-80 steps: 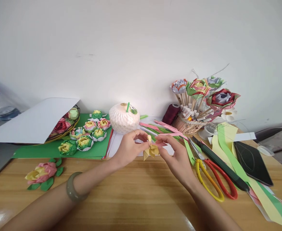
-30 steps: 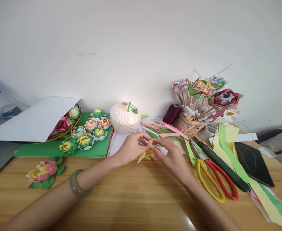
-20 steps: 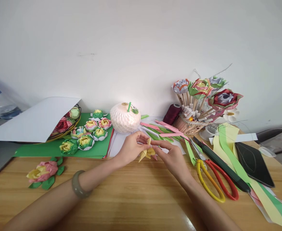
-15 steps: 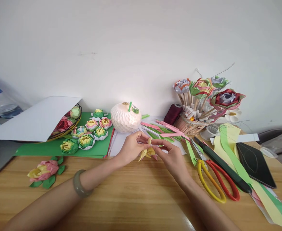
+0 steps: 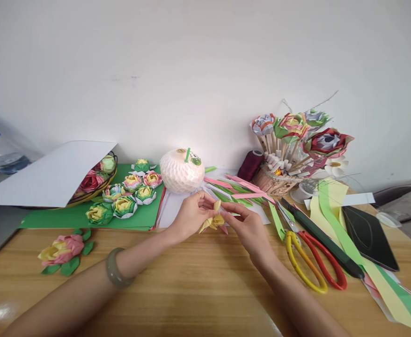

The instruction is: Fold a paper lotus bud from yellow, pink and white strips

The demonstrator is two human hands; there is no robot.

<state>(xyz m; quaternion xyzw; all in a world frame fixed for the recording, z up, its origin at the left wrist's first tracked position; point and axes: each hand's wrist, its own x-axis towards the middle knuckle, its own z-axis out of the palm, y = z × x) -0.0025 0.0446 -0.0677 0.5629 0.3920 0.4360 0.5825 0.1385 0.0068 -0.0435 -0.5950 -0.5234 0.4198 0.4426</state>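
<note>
Both hands meet near the middle of the wooden table, around a yellow folded paper flower (image 5: 211, 223) with some pink at its lower right. My left hand (image 5: 190, 213) is closed on its left side, with a ring on one finger and a green bangle on the wrist. From the right, my right hand (image 5: 248, 225) pinches the flower's upper part, thumb and forefinger together. The fingers partly hide the flower. Behind it lie pink and green folded paper strips (image 5: 240, 188) on white sheets.
Scissors (image 5: 305, 262) and a dark-handled cutter (image 5: 326, 238) lie at the right, beside paper strips and a black tablet (image 5: 370, 238). A flower basket (image 5: 275, 182) and white round fruit-like object (image 5: 181, 172) stand behind. Paper flowers (image 5: 124, 206) sit on green paper at left.
The whole view has shifted slightly. Both hands stay at the yellow flower, and its upper petal appears turned a little between the fingertips.
</note>
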